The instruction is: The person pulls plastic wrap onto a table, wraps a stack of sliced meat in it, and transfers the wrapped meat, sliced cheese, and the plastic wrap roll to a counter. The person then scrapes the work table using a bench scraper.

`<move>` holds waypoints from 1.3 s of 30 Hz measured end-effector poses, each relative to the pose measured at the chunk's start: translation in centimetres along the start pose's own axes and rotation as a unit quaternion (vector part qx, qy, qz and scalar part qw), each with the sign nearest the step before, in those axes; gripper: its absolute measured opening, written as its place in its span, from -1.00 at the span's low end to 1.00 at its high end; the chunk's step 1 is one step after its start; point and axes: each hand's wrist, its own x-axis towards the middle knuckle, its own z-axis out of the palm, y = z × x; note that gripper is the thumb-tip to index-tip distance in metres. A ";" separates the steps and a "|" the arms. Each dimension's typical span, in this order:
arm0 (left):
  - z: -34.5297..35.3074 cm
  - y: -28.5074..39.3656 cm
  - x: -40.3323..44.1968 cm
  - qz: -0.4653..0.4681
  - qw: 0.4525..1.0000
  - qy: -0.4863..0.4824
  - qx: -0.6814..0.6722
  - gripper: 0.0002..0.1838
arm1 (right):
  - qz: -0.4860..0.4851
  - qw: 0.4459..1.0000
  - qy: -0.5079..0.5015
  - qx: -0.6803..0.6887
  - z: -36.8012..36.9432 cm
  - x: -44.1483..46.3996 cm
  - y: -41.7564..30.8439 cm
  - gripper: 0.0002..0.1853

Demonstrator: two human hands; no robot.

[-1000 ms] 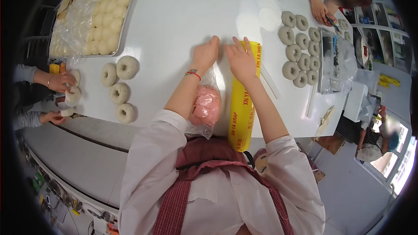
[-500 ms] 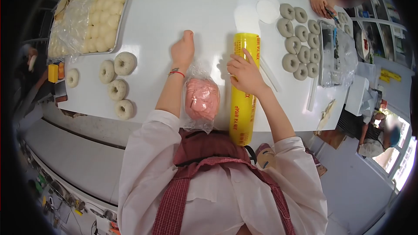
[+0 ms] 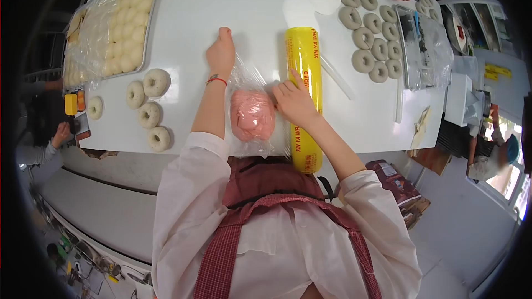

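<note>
The dough (image 3: 252, 115) lay wrapped in film (image 3: 247, 75) close to the near edge of the counter (image 3: 188, 88), between the person's forearms. The left hand (image 3: 220, 54) was clenched, apparently on a corner of the film, which stretched up toward it. The right hand (image 3: 295, 102) had its fingers bent beside the dough, the index against the roll (image 3: 313, 88); whether it pinched film there, I could not tell.

The roll looked the likeliest trouble: its near end jutted past the near edge, by the apron (image 3: 260, 182), so a lean or a bump could have swung it or tipped it off. A hard pull by the left hand might have split the film or dragged the dough sideways, and slack could have clung to itself in creases, leaving a gap in the wrap.

"XIN YA WRAP" ran in red along the yellow roll: clear toward the near end, partly covered by the right hand in the middle, cut short after "WRA" at the far end. Chinese characters printed by the near end were too small to read surely.
</note>
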 end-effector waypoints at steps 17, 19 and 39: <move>-5.5 5.5 -18.5 0.355 0.933 -0.026 -0.052 -0.74 | -0.024 0.999 -0.019 -0.028 1.3 -4.5 -1.6 -0.89; -5.1 5.2 -18.5 0.381 0.922 0.053 0.041 -0.75 | -0.031 0.999 -0.032 0.004 0.8 -5.4 -1.0 -0.89; -4.0 4.8 -19.1 0.414 0.904 0.063 0.082 -0.68 | -0.119 0.955 -0.072 0.261 -1.2 -12.1 -3.2 -0.77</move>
